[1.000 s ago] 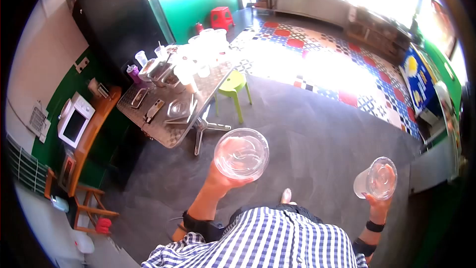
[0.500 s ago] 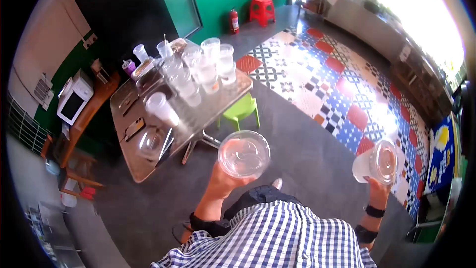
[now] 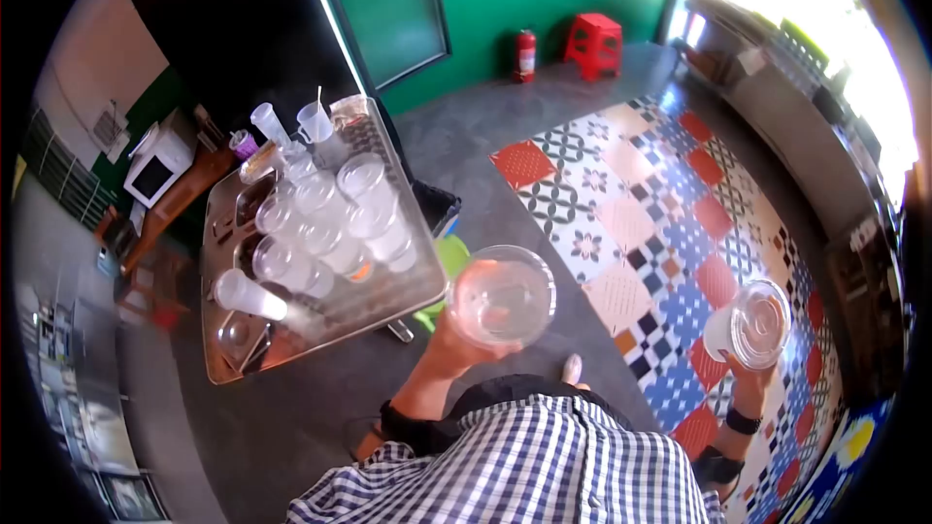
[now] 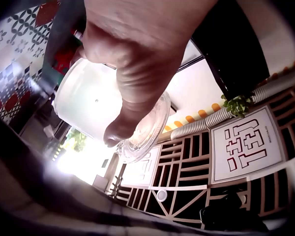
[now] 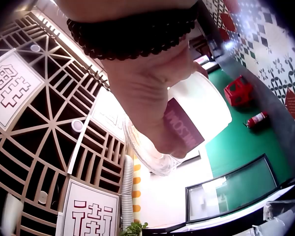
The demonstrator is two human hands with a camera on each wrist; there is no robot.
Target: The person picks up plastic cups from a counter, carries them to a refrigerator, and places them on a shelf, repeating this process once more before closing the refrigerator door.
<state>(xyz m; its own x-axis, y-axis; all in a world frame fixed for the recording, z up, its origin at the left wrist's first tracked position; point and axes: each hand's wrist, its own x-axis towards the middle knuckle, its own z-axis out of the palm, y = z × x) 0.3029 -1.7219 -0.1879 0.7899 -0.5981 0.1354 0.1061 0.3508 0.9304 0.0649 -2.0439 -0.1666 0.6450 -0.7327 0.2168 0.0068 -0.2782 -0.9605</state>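
Each hand grips one translucent plastic cup with a clear lid. In the head view the left hand holds its lidded cup just right of the metal table. Farther right, the right hand has its fingers round the other cup. The left wrist view shows the left thumb and palm against the white cup. In the right wrist view the right hand wraps a cup bearing a dark label.
On the metal table at left stand several lidded cups. A green stool is partly behind it. A fire extinguisher and red stool stand by the green wall. Patterned tiles cover the floor at right.
The head view has turned, so the table with its cups appears nearer and larger, and the red stool and extinguisher have shifted right. Both hands still hold their cups.
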